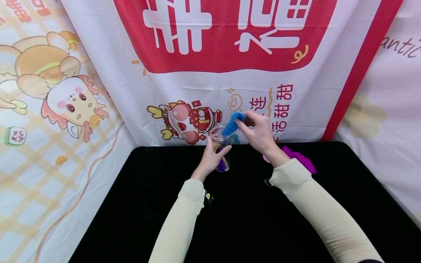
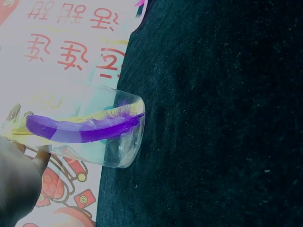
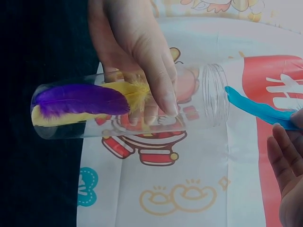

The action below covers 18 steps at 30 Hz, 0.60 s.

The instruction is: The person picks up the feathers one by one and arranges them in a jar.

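One blue feather [image 1: 231, 125], likely light and bendy, is wisely pinched near one end by the right hand [image 1: 258, 133]. Jar [image 3: 194, 119] gripped by left hand [image 1: 211, 156]!

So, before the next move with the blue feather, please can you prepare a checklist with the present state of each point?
1. Left grip holds the clear jar: ok, thumb and fingers curl round it.
2. Jar mouth uncovered: ok, no lid on it.
3. Right grip pinches the blue feather: ok.
4. Feather tip near the mouth: ok.
5. Space below the mouth: ok, the purple feather and yellow feathering sit deeper.
6. Jar base resting on the table: cannot tell.
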Motion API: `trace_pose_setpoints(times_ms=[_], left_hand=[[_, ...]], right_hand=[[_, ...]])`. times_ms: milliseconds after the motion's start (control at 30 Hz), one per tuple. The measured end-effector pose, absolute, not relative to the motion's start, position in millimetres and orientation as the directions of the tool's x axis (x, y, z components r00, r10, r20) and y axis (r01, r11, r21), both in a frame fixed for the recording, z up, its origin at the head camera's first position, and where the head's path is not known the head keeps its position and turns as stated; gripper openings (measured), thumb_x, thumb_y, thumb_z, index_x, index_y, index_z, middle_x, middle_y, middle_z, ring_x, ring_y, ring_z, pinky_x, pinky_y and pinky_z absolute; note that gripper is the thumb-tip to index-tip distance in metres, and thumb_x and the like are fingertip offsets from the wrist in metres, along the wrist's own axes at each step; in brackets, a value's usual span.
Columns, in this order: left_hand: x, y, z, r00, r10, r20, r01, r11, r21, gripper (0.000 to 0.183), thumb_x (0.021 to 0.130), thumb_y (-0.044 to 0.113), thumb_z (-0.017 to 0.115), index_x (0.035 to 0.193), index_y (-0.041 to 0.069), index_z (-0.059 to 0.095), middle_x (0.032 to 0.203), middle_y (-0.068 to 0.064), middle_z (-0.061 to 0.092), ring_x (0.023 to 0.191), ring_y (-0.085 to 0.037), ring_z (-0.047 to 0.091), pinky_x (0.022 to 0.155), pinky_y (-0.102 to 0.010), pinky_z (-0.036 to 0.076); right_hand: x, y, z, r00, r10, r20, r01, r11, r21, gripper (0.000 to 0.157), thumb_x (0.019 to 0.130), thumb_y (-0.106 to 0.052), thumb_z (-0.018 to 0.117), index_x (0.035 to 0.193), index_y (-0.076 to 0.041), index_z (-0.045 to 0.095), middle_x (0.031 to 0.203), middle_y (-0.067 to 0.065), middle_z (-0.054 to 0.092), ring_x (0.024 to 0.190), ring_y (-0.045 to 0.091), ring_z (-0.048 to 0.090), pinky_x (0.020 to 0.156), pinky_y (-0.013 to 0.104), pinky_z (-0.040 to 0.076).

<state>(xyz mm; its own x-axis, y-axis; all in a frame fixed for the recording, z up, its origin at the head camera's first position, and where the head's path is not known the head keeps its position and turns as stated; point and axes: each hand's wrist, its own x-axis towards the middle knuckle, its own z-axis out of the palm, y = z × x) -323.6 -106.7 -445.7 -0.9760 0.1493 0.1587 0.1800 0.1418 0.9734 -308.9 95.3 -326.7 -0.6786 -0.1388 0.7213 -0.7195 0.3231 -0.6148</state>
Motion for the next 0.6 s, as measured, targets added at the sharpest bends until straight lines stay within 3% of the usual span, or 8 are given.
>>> trace_pose_setpoints(times_ms=[133, 333, 600], left_hand=[[-323, -107, -446, -0.976, 0.148, 0.157, 0.178, 0.14, 0.974, 0.077, 0.093, 0.048, 0.074, 0.147, 0.015, 0.029, 0.142, -0.009, 0.053, 0.13, -0.023, 0.053, 0.115, -0.046, 0.038], [-323, -107, -446, -0.978, 0.145, 0.151, 0.171, 0.144, 0.975, 0.068, 0.097, 0.035, 0.072, 0.146, 0.017, 0.029, 0.144, -0.01, 0.051, 0.133, -0.025, 0.052, 0.116, -0.048, 0.037], [-322, -107, -443, -0.976, 0.155, 0.151, 0.171, 0.131, 0.976, 0.065, 0.096, 0.039, 0.073, 0.142, 0.021, 0.03, 0.147, -0.01, 0.048, 0.135, -0.028, 0.049, 0.117, -0.057, 0.033]], right_hand=[[-309, 93, -327, -0.675, -0.138, 0.725, -0.72, 0.336, -0.607, 0.009, 0.094, -0.009, 0.075, 0.1, -0.003, 0.075, 0.089, 0.007, 0.075, 0.076, 0.017, 0.072, 0.072, 0.038, 0.061], [-309, 89, -327, -0.674, -0.129, 0.727, -0.715, 0.361, -0.599, 0.012, 0.095, -0.015, 0.075, 0.102, -0.005, 0.076, 0.091, 0.006, 0.076, 0.077, 0.016, 0.073, 0.072, 0.027, 0.06], [-312, 84, -322, -0.657, -0.144, 0.74, -0.737, 0.33, -0.59, 0.012, 0.096, -0.014, 0.073, 0.102, -0.003, 0.075, 0.092, 0.006, 0.075, 0.077, 0.017, 0.072, 0.072, 0.026, 0.059]])
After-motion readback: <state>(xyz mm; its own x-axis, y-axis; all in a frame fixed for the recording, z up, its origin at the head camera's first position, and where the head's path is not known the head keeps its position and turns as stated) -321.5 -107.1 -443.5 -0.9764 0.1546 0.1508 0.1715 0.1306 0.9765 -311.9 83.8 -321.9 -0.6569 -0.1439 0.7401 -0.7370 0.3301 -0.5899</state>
